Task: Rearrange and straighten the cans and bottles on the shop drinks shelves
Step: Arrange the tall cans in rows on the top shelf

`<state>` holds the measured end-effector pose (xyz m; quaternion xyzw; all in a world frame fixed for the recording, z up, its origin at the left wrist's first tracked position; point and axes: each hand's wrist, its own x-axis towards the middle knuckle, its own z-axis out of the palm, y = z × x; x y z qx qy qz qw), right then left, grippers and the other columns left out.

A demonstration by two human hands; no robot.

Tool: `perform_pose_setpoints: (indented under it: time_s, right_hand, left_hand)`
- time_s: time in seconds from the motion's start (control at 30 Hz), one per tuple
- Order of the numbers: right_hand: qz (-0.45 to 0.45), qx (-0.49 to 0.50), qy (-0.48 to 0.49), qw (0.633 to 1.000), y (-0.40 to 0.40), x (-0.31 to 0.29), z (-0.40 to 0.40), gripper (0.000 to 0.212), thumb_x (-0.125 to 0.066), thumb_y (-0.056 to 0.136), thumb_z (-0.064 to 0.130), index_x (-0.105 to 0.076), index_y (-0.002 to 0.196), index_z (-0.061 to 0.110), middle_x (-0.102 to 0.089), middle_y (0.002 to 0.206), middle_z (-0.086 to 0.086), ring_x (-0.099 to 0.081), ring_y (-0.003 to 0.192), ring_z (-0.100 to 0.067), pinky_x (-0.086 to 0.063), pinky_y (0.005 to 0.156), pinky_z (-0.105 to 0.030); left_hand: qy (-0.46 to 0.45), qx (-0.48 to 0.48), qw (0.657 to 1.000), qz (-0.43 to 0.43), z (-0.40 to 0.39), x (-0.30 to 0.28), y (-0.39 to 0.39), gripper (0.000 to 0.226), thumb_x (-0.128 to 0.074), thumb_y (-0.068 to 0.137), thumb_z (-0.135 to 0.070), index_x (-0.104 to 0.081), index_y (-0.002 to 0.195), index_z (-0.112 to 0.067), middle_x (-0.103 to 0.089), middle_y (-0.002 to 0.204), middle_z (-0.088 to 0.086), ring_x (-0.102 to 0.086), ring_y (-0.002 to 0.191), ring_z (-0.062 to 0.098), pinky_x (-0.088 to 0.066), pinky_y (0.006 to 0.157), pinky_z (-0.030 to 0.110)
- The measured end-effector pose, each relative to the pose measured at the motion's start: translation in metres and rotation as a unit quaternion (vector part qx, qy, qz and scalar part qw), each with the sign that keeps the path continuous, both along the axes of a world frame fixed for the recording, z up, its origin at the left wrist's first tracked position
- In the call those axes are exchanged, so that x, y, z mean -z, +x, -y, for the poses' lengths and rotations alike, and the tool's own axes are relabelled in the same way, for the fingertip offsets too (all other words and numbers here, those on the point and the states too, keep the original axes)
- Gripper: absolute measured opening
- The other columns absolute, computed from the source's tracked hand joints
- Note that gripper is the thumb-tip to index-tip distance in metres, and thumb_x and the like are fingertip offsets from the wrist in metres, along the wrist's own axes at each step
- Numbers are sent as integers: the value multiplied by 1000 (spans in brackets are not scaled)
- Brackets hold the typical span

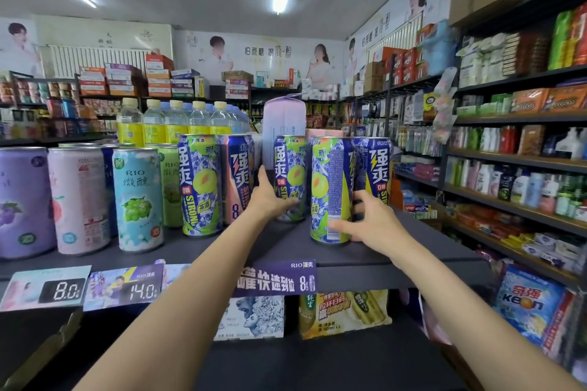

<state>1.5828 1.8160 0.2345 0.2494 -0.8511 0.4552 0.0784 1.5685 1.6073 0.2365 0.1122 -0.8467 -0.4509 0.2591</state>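
Both hands are on cans at the right end of the dark shelf [286, 244]. The left hand [268, 197] wraps round the lower part of a green-and-purple can [290, 168] standing further back, thumb up along its left side and fingers curled across the front. The right hand [371, 219] grips the near can [332, 190], which is turned so its barcode and small print face out instead of the label; fingers reach behind it toward the blue can [374, 168] just to its right. The work looks partway through: to the left, the purple can [23, 200], pink can [79, 200], pale blue grape can [138, 200] and another green-and-purple can [200, 184] stand upright and mostly label-forward in a rough front row, while the right-hand group is uneven, with cans at different depths and a wide bare gap between that row and the near can. Likely left to do: turn the near can's label forward and pull this cluster into line. Behind, yellow-labelled bottles [165, 124] stand in a tidy row. A lilac carton [284, 127] rises behind the held cans, and what it rests on is hidden. The cans behind the front row are mostly covered, so their order cannot be judged, and the lower shelf's contents are cut off by price tags [63, 290] and the arms.
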Motion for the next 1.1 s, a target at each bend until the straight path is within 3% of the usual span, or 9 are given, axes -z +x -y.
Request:
perform_pose_setpoints:
  time_s: [0.2,0.37,0.57,0.67,0.77,0.87,0.97,1.03,1.1]
  right_hand:
    - [1,-2,-9,1000,2,0,32,61,-80,70,30,-48,119,15,-62,117,-5,-60,104,-24,-52,88,-44]
    - [-40,38,35,998,5,1,59,56,-75,77,34,-47,119,9,-60,119,-8,-56,109,-27,-47,86,-36]
    - [-30,86,11,996,2,10,79,66,-74,75,43,-47,120,3,-53,125,-16,-49,117,-31,-41,86,-35]
    - [-35,60,-2,998,-2,13,77,53,-76,72,42,-58,107,8,-59,111,-11,-55,106,-28,-41,79,-33]
    - [-3,7,-83,997,-3,15,67,35,-80,71,24,-63,98,9,-66,99,-5,-59,92,-19,-48,83,-34]
    - [15,2,-107,994,-3,15,61,38,-81,70,20,-57,98,9,-62,95,-2,-58,92,-18,-48,86,-35]
    - [11,14,-93,996,-3,15,64,45,-82,68,25,-50,96,9,-61,98,-5,-57,93,-21,-48,83,-37]
    - [-12,32,-68,997,-2,14,67,48,-82,69,28,-46,93,8,-57,96,-7,-53,88,-22,-43,73,-34]
    - [-42,47,-42,997,-2,13,70,50,-81,70,33,-42,90,8,-53,93,-7,-49,84,-21,-35,59,-30]
  left_hand:
    - [-126,-32,991,-33,19,-4,42,68,-58,89,-13,-21,146,-17,-67,104,12,-61,100,30,-46,88,37]
    - [-154,-31,985,-74,22,-7,61,62,-55,87,-9,-28,143,-21,-67,101,9,-62,93,28,-48,81,34]
    - [-72,119,988,-60,6,-3,78,63,-47,89,5,-32,139,-29,-58,117,18,-62,94,28,-51,76,34]
    - [33,175,982,-55,1,-4,82,66,-36,88,15,-36,136,-30,-52,119,13,-61,83,15,-55,67,28]
    - [97,206,973,-46,2,-7,86,65,-31,89,18,-35,138,-25,-51,113,8,-60,80,11,-55,59,20]
    - [115,207,971,-43,0,-6,84,66,-36,89,16,-33,140,-25,-50,115,8,-59,92,18,-57,65,24]
    - [104,210,971,-47,-1,0,78,69,-47,88,11,-28,142,-27,-50,119,7,-56,105,23,-52,87,44]
    - [84,204,974,-50,-3,1,75,71,-51,87,9,-26,143,-27,-52,119,6,-57,105,22,-48,95,47]
    - [82,199,975,-59,-5,1,73,70,-51,87,7,-26,142,-26,-53,116,4,-57,104,18,-48,95,40]
